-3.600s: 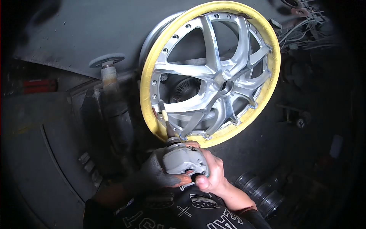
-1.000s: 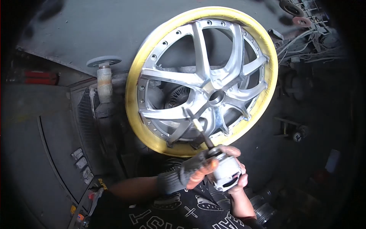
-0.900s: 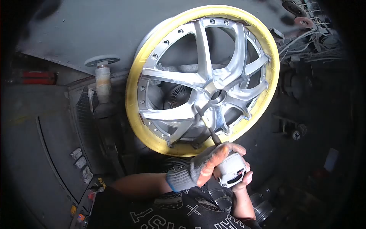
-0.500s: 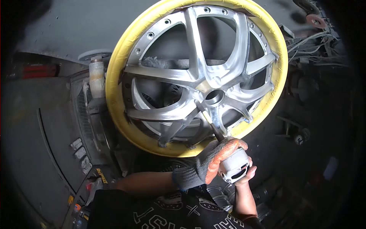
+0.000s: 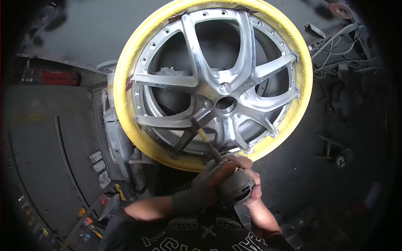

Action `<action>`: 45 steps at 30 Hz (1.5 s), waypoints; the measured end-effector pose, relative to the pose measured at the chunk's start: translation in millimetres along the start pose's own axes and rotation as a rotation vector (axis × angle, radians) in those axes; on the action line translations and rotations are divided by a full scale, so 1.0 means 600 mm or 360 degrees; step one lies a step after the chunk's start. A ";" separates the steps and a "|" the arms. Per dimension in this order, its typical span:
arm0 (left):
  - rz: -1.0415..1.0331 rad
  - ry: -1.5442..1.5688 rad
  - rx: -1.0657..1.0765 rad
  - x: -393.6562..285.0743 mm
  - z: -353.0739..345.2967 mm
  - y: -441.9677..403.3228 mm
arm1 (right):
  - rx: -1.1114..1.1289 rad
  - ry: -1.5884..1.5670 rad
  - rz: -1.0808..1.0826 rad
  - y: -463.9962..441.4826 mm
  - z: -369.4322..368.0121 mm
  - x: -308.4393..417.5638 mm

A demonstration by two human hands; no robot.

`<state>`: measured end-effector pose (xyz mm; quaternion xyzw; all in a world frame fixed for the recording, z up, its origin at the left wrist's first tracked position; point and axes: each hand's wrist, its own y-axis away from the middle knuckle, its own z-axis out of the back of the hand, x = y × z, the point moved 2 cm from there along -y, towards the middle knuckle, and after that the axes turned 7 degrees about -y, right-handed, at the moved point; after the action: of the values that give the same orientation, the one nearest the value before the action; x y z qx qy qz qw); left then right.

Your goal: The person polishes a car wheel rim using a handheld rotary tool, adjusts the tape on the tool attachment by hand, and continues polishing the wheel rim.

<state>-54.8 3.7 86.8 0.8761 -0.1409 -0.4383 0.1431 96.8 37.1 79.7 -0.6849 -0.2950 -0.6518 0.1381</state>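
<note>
A silver alloy wheel (image 5: 224, 82) with yellow covering (image 5: 126, 113) around its outer edge fills the upper middle of the head view. Below it, my left hand (image 5: 211, 180) in a grey and orange glove wraps around a grey die grinder (image 5: 238, 187). My bare right hand (image 5: 253, 184) closes on the tool body from the right, its fingers partly hidden. The grinder's long thin shaft, with a yellow band (image 5: 203, 135), points up and left. Its dark tip overlaps a spoke left of the centre hole; contact cannot be told.
A pedestal-like machine (image 5: 115, 134) stands at the wheel's left edge. White cables (image 5: 343, 42) hang at upper right. A DEWALT-marked item (image 5: 120, 192) lies at lower left, near several small pale blocks (image 5: 98, 166). A red object (image 5: 60, 78) is at far left.
The grinder's tip has moved left and slightly down, from beside the centre hole to a spoke farther out. Both hands have shifted left with it. The camera view has turned a little.
</note>
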 end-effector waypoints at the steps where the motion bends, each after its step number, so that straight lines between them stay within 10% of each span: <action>1: -0.0019 -0.0142 -0.0027 0.000 -0.002 -0.002 | 0.0003 -0.0013 -0.0063 0.003 0.006 -0.001; 19: -0.0301 0.0090 0.0186 0.054 0.005 -0.056 | -0.0130 0.0247 -0.0098 -0.008 0.029 -0.007; 25: -0.0748 -0.0944 0.0081 0.024 0.031 -0.013 | -0.0202 0.0264 -0.0058 0.013 -0.005 -0.019; 27: -0.0055 0.0182 0.0368 0.030 0.034 -0.008 | -0.0213 0.0313 -0.0043 0.017 -0.019 -0.017; 45: 0.0219 0.0882 0.0620 -0.015 0.140 0.099 | -0.0410 0.0535 0.0126 0.037 -0.213 -0.004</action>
<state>-135.4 -58.4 67.5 0.9612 -0.2364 -0.1378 0.0351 6.0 -54.1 96.2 -0.5896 -0.1549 -0.7832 0.1223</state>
